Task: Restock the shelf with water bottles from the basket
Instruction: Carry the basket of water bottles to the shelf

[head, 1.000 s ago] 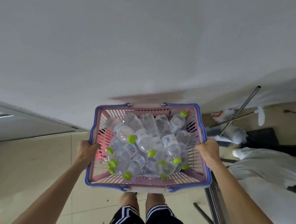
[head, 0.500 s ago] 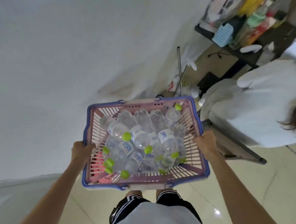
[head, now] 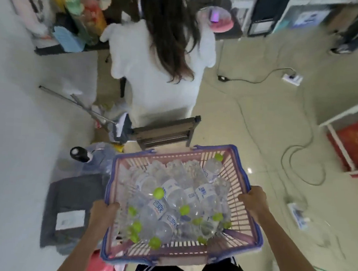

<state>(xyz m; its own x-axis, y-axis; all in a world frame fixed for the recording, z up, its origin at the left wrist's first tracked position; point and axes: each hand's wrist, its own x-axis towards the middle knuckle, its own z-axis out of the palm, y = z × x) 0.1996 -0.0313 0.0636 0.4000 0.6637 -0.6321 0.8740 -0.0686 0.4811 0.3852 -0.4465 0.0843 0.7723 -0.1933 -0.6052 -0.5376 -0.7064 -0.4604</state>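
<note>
I carry a pink basket point(head: 238, 173) with a blue rim in front of my waist. Several clear water bottles point(head: 170, 195) with green caps lie jumbled inside it. My left hand point(head: 104, 211) grips the basket's left rim, fingers curled over the edge. My right hand point(head: 252, 200) grips the right rim the same way. A white shelf unit point(head: 342, 117) shows at the right edge, with a red box on its bottom level.
A person in white point(head: 157, 70) sits on a dark chair point(head: 165, 132) straight ahead. A cluttered table point(head: 71, 22) stands at the back left. Cables point(head: 296, 147) and power strips lie on the tiled floor to the right. A grey box point(head: 69, 208) sits at my left.
The view has swung right, away from the white wall. The seated person, the floor cables and the shelf unit have come into view. Both hands keep their grip on the basket.
</note>
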